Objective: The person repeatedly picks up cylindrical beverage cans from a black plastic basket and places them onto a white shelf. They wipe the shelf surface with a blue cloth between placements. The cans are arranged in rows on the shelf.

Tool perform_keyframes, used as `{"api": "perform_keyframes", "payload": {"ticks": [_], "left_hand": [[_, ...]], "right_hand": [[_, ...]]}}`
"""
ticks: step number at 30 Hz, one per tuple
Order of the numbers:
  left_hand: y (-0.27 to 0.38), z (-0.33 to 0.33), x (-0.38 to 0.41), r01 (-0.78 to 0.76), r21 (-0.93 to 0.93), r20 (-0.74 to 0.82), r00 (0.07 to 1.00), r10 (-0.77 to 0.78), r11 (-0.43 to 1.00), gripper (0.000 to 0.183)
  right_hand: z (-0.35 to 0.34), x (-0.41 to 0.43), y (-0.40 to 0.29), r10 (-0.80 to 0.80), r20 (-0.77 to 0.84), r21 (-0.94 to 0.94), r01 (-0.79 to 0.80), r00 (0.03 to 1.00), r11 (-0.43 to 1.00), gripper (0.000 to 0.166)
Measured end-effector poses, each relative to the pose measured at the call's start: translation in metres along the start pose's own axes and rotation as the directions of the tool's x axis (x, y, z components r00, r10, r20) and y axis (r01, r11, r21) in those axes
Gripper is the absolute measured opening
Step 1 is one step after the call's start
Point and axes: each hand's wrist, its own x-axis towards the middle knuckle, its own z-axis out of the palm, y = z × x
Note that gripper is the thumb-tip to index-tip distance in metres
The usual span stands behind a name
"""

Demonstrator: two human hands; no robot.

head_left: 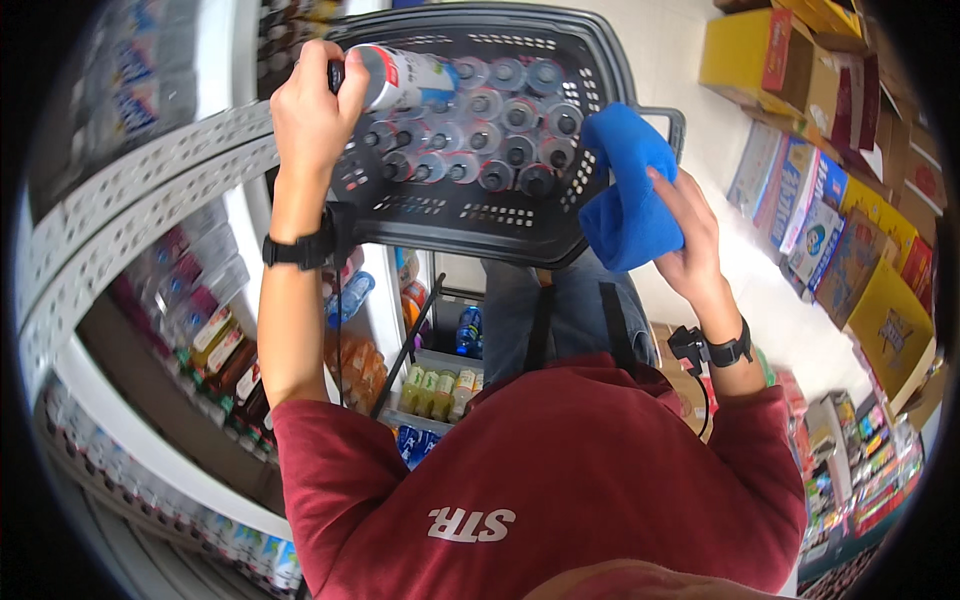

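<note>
My left hand [319, 101] grips a bottle [409, 77] near its dark cap. The bottle lies tilted across the view, over the left part of a black plastic basket [480, 225], and bears a white, red and blue label. Below it in the basket stand several clear bottles [480, 139], packed in rows with mostly dark caps upward. My right hand [686, 232] holds a folded blue cloth [630, 187] at the basket's right rim. The cloth hides part of that rim. Whether the held bottle touches those under it cannot be told.
At left, perforated metal shelf rails [142, 169] run beside shelves of bottles [217, 349]. Cardboard cartons [810, 97] and boxed goods [806, 210] line the right side, past the pale floor [675, 45]. Near my legs, more drinks stand in a grey crate [427, 356].
</note>
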Motion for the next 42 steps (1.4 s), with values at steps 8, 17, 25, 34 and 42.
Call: {"api": "perform_keyframes", "payload": {"ticks": [8,17,25,34,42], "left_hand": [[0.109,-0.248,-0.019,-0.031,-0.046,-0.195,0.98,0.022,0.998,0.013],[0.177,-0.443,-0.1,0.087,0.268,-0.482,0.874,0.055,0.96,0.014],[0.151,-0.596,-0.227,0.534,0.257,-0.67,0.699,-0.25,0.805,0.022],[0.065,-0.645,-0.319,0.693,0.258,-0.69,0.619,-0.374,0.673,0.029],[0.011,-0.673,-0.35,0.648,0.367,-0.578,0.721,-0.383,0.667,0.036]], "right_hand": [[0.07,0.093,-0.124,-0.295,-0.135,0.409,0.324,0.946,0.853,0.07],[0.093,0.141,-0.374,-0.789,-0.218,0.509,0.757,0.574,0.41,0.083],[0.14,0.12,-0.495,-0.992,-0.076,0.337,0.939,0.104,0.073,0.083],[0.184,0.182,-0.592,-0.989,0.135,-0.263,0.96,-0.059,-0.093,0.072],[0.185,0.199,-0.637,-0.822,0.56,-0.141,0.99,0.099,0.022,0.067]]}}
